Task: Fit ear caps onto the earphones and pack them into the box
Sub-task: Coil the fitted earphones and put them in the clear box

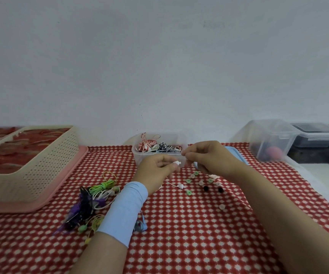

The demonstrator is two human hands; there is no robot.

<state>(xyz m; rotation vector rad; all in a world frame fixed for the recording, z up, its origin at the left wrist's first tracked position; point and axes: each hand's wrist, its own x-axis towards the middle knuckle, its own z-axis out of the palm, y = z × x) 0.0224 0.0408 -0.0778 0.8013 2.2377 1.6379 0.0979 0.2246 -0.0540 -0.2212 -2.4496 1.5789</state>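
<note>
A: Left hand [155, 169]?
B: Pinches a white earbud [177, 162], above the checked cloth [179, 234].
A: Right hand [209, 159]?
B: Fingertips pinched beside the earbud; holding what, cannot tell.
A: Box?
B: Clear box [138, 158] just behind the hands, coiled earphones [155, 147] inside. Loose ear caps [189, 181] lie below the hands.

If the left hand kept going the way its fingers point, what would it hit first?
Probably the right hand, close ahead of the small white earbud the left hand pinches; depth is unclear.
</note>
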